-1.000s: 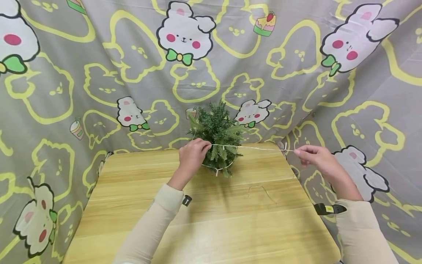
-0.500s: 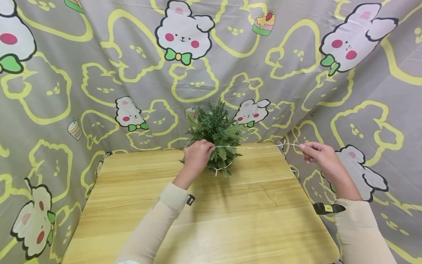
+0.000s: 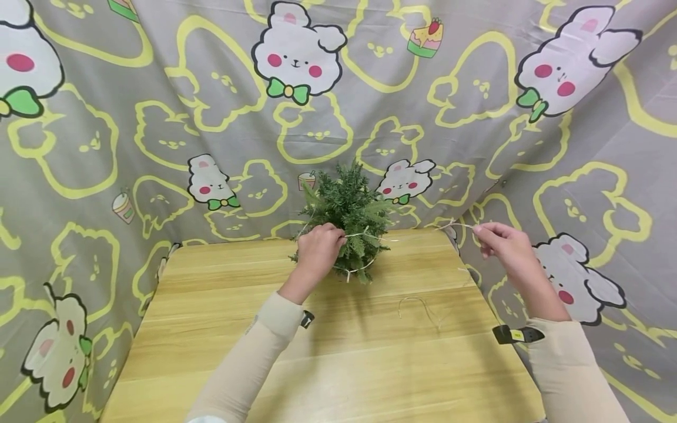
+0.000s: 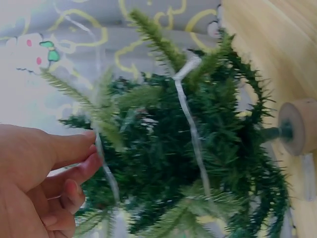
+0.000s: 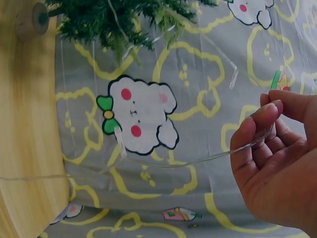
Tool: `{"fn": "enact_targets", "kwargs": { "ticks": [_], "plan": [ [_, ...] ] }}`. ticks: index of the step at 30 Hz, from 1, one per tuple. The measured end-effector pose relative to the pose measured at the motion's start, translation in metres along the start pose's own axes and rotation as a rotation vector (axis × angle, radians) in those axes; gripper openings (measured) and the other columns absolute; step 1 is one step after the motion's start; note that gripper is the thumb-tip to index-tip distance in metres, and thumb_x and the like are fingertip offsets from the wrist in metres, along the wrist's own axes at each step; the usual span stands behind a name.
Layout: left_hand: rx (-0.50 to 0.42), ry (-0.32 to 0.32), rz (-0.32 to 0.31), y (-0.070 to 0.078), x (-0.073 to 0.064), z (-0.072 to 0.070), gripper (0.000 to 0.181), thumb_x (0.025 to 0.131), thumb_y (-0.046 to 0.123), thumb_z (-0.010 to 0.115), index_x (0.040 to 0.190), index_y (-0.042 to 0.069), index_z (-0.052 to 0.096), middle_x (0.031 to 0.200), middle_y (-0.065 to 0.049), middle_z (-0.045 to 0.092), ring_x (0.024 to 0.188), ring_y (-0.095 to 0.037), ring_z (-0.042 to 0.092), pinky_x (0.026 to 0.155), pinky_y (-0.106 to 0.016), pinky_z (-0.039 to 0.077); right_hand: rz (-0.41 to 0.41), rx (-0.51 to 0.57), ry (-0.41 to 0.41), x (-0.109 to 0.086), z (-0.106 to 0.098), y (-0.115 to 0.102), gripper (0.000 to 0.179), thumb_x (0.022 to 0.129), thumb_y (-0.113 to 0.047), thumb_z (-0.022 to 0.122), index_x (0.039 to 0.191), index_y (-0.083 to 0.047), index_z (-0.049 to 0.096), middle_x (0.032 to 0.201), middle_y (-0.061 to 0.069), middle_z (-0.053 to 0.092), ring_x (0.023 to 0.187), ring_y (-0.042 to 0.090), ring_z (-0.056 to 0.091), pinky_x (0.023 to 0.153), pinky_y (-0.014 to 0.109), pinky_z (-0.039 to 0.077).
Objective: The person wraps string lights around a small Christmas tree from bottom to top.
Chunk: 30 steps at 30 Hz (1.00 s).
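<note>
1. Pinches string lights (image 4: 193, 129) on thin clear wire between thumb and forefinger of left hand (image 3: 319, 249), at the centre of the head view, just in front of the tree.
2. Pinches wire likewise at the fingertips of right hand (image 3: 505, 244), right of centre in the head view, well apart from left hand.
3. Has a small artificial Christmas tree (image 3: 349, 200) upright at the middle of the head view, near the far edge of a wooden table (image 3: 211, 329).
4. Shows a lower turn of wire across the front of the tree, centre-right in the left wrist view.
5. Shows a round wooden base (image 4: 299, 126) at the right of that view.
6. Has two lengths of wire leading off right hand in the right wrist view: one towards the tree at the top, one to lower left past a clear bulb (image 5: 120, 143).
7. Shows a loose curve of wire right of centre in the head view; cannot tell whether touching the table.
8. Wears beige sleeves (image 3: 238, 358) and dark wrist straps (image 3: 518, 335).
9. Faces a grey rabbit-print curtain (image 3: 412, 117) across the upper frame.
</note>
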<state>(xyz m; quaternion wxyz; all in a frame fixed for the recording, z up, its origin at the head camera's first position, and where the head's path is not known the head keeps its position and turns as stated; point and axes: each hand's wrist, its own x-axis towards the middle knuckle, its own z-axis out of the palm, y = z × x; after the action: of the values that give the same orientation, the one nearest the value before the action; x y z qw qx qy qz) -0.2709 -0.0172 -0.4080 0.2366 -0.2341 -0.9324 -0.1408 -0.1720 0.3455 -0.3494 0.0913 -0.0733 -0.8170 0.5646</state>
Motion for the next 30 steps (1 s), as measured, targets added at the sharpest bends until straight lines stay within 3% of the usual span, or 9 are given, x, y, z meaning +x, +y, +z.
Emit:
{"fn": "enact_targets", "kwargs": {
  "ticks": [7,14,23,30],
  "plan": [
    [-0.101,0.028,0.040,0.017,0.013,-0.025,0.019,0.089,0.033,0.068,0.105,0.026,0.073,0.100,0.010,0.070,0.083,-0.011,0.066,0.044,-0.025,0.040,-0.043,-0.049,0.048,0.002,0.015,-0.014,0.027,0.090,-0.038,0.065,0.093,-0.012,0.065,0.065,-0.005,0.052,0.056,0.013,0.052,0.059,0.024,0.049],
    [-0.146,0.103,0.161,0.048,0.039,-0.048,0.017,0.093,0.034,0.063,0.105,0.028,0.073,0.098,0.012,0.071,0.078,-0.007,0.066,0.042,-0.022,0.038,-0.059,-0.094,0.060,0.002,0.037,-0.033,0.033,0.090,-0.041,0.064,0.099,-0.009,0.065,0.064,-0.002,0.052,0.059,0.018,0.053,0.059,0.028,0.046],
    [-0.180,0.111,0.308,0.082,0.068,-0.055,0.022,0.095,0.039,0.058,0.113,0.033,0.068,0.098,0.015,0.071,0.067,0.000,0.059,0.042,-0.019,0.033,-0.101,-0.089,0.036,0.006,0.065,-0.053,0.038,0.090,-0.043,0.063,0.101,-0.006,0.065,0.062,0.000,0.051,0.056,0.020,0.051,0.051,0.032,0.040],
    [-0.174,0.055,0.349,0.093,0.080,-0.056,0.019,0.095,0.036,0.059,0.110,0.037,0.070,0.098,0.019,0.069,0.064,0.002,0.056,0.043,-0.020,0.033,-0.168,-0.075,0.020,0.013,0.079,-0.058,0.033,0.091,-0.039,0.064,0.096,-0.006,0.065,0.060,-0.002,0.051,0.053,0.016,0.050,0.052,0.028,0.043]
  ]
}}
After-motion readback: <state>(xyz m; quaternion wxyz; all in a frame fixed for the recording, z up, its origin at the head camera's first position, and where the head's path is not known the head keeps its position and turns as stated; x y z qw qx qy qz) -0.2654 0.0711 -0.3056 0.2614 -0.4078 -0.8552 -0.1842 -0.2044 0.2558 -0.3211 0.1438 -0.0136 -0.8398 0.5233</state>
